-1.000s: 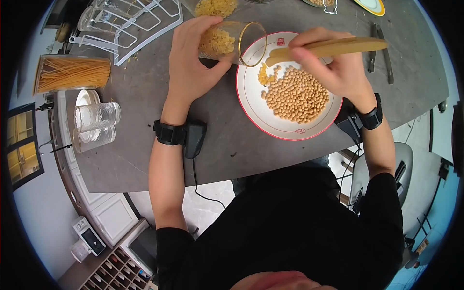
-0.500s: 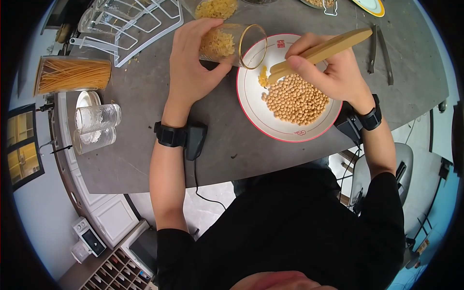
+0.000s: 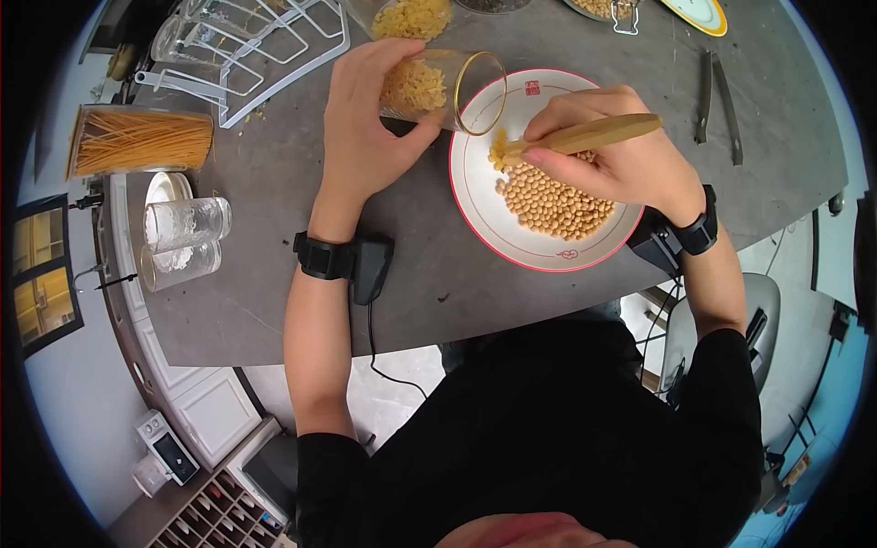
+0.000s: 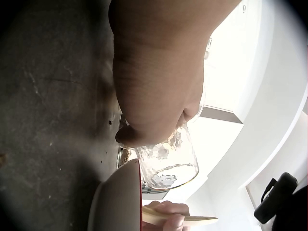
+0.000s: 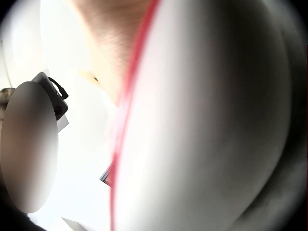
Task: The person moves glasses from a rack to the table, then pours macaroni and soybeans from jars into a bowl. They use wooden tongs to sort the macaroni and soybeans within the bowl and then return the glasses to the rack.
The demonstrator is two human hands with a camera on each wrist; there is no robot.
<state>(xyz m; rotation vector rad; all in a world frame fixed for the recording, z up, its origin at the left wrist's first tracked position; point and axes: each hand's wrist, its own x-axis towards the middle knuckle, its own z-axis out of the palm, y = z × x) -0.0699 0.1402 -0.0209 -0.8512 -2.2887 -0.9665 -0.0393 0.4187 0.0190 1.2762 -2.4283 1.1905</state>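
My left hand grips a clear gold-rimmed glass lying on its side, its mouth over the left edge of a white red-rimmed bowl. Small yellow pasta pieces lie inside the glass. Pinched in my right hand are wooden tongs, their tips down in the bowl against a little clump of yellow pasta. Round beige beans cover the bowl's middle, partly under the right hand. In the right wrist view the bowl's side hides most of the hand.
A white wire rack stands at the back left, beside a container of spaghetti. Two glasses lie at the left edge. Behind the left hand is another container of yellow pasta. Dark metal tongs lie right of the bowl.
The wooden tongs have come down and left, their handle end swinging toward me, and their tips now meet the yellow pasta. My left hand and the glass have barely moved.
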